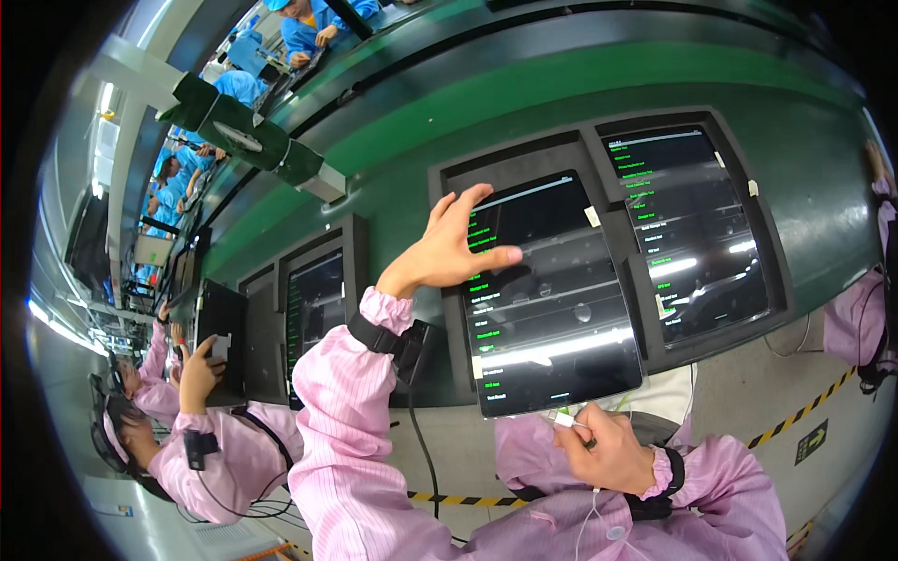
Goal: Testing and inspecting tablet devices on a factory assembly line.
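Observation:
A black tablet (559, 309) lies tilted over one recess of a dark foam tray (524, 157), its near edge jutting past the bench. Its lit screen shows a list in green and white text. Over its upper left part my left hand (444, 245) is spread, thumb and fingers apart; whether a fingertip touches the glass I cannot tell. At the tablet's near edge my right hand (613, 453) pinches a white cable plug (564, 419). The plug is up against that edge; whether it sits in the port is unclear. Its thin white cable (587, 525) hangs below my hand.
A second lit tablet (697, 234) rests in the tray's right recess. Left of me another tray holds a tablet (316, 309), and a co-worker (210, 449) handles a dark device (221, 327). A green-wrapped post (243, 136) leans over the green bench (393, 178). A black cable (421, 449) hangs from my left wrist.

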The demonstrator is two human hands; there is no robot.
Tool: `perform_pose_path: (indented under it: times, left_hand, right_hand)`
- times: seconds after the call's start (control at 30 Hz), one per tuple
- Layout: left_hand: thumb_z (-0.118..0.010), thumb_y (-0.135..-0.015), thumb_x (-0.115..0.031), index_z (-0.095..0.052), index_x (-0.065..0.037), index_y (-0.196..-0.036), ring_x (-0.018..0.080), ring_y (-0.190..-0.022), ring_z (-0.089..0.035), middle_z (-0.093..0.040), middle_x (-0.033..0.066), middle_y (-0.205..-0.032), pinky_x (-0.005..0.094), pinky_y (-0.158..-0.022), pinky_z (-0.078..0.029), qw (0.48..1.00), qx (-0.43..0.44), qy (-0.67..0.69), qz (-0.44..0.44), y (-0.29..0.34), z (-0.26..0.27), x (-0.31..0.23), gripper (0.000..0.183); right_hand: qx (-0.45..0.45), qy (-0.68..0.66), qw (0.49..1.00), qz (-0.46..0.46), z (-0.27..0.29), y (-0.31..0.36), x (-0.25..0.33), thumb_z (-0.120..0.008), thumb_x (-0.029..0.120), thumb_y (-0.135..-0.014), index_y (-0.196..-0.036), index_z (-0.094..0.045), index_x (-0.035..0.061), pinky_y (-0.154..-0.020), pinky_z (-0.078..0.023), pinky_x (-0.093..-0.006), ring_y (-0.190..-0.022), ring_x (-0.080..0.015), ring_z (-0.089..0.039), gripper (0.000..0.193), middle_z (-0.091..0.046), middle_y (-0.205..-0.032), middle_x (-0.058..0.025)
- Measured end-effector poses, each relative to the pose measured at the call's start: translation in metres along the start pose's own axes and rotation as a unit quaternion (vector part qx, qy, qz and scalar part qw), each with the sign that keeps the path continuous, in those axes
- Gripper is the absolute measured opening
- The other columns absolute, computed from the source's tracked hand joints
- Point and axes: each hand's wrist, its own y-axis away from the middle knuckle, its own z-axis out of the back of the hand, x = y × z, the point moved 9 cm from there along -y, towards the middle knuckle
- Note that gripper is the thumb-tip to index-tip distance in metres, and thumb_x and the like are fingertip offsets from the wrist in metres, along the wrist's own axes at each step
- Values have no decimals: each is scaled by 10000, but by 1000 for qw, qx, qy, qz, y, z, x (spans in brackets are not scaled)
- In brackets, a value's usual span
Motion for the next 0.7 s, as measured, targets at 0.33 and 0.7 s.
perform_pose_path:
  times: [0.33,0.7]
  left_hand:
    - [-782,-695,-530,-199,-27,-1473,352,-1414,-205,-287,186,-1496,458,-1160,-148,999,53,-2,-1,4,-5,4,1094]
    - [-625,-913,-390,-513,74,-1124,166,-748,-658,-646,167,-968,270,-630,-503,949,-80,295,73,-21,-8,-95,522]
  right_hand:
    - [-139,-33,989,-36,82,20,-18,-587,109,-905,-684,-585,5,-485,-417,-287,-501,-172,-562,244,-620,-617,-88]
    - [-411,307,853,-93,249,15,0,-582,133,-937,-767,-580,-18,-615,-411,-313,-667,-184,-542,227,-593,-741,-101]
